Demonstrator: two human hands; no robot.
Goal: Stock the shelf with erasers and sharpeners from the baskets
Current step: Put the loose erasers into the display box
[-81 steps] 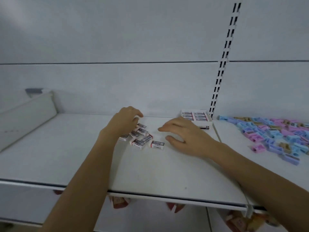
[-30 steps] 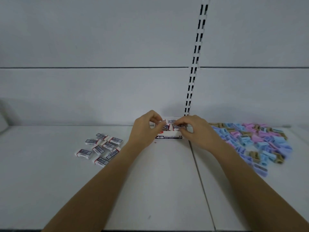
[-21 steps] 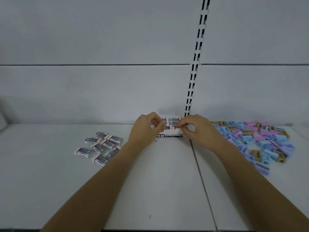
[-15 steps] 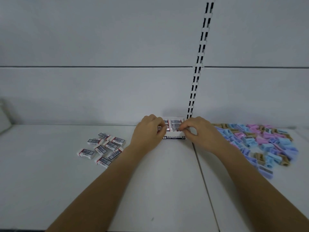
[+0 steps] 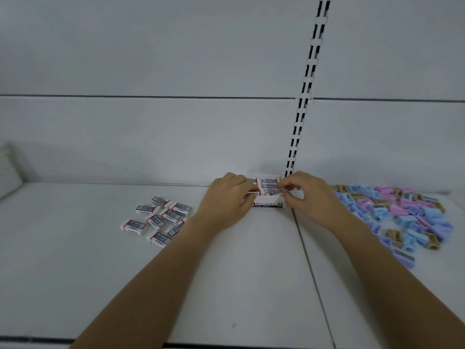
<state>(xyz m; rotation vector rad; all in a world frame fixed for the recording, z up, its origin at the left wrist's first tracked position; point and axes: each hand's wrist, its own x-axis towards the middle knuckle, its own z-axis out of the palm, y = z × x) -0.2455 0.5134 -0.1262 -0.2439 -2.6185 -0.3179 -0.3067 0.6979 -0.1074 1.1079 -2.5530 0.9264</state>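
White eraser (image 5: 277, 191) in right hand (image 5: 310, 197) grip, just above eraser box (image 5: 268, 204)

Forearms, left grip (image 5: 226, 201) and right grip (image 5: 313, 197) are all bare.

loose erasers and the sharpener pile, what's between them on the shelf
The eraser box at the back wall, with the left hand and right hand at it, the right pinching an eraser. Nearer, bare shelf. Head view.
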